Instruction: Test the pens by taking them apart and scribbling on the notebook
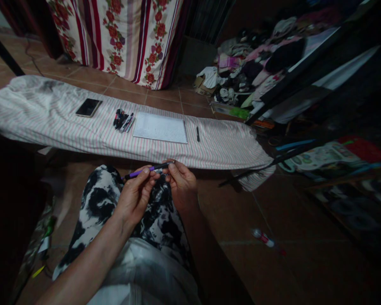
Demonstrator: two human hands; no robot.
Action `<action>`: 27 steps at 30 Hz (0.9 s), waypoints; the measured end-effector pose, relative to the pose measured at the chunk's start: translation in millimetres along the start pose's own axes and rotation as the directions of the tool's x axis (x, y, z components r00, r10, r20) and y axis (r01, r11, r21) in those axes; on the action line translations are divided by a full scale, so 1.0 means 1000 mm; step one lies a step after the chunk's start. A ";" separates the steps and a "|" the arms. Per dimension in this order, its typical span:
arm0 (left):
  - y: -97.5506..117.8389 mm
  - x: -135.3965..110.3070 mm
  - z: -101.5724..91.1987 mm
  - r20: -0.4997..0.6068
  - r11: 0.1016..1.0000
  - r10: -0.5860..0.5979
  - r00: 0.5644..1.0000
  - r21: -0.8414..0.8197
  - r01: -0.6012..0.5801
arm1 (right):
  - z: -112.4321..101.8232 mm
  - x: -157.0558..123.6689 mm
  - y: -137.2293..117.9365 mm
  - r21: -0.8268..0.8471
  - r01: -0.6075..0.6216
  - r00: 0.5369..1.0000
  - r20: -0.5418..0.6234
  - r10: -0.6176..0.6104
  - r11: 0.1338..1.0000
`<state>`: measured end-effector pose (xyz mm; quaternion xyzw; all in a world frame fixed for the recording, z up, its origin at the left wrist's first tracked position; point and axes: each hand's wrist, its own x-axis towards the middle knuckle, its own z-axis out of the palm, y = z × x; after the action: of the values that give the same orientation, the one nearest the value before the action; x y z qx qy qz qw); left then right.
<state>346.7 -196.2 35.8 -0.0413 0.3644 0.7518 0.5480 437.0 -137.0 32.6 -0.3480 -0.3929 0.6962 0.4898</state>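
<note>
Above my lap, both hands hold one slim purple and black pen [136,173], nearly level and tilted up to the right. My left hand [137,190] pinches its purple barrel between thumb and fingers. The black end on the right sits in the fingertips of my right hand [181,180]. Beyond them, a spiral notepad [160,127] with a pale page lies on a striped cloth [79,135] over a long narrow board. Left of the notepad is a pile of dark pens and markers [123,120]. A single black pen [197,134] lies to its right.
A phone [89,107] lies on the cloth further left. Behind hangs a flowered curtain [120,42]. Clothes and shoes are heaped [241,72] at the back right. A plastic bottle [263,238] lies on the tiled floor [241,271] to my right.
</note>
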 end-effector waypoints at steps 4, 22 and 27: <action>0.002 0.000 0.001 -0.002 1.000 -0.025 1.000 -0.016 0.025 | 0.000 -0.001 -0.003 -0.021 -0.008 1.000 0.025 0.009 1.000; 0.000 -0.002 0.000 -0.012 0.999 0.033 0.999 0.021 -0.033 | -0.002 0.002 0.007 -0.038 0.007 0.999 -0.036 -0.008 0.999; 0.000 -0.002 -0.002 -0.033 1.000 0.015 0.999 0.000 -0.015 | 0.001 -0.001 0.009 -0.013 0.000 0.999 -0.033 0.000 1.000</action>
<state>346.8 -199.1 35.8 -0.0513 0.3737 0.7550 0.5364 433.0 -140.5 25.3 -0.3627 -0.3895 0.6877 0.4938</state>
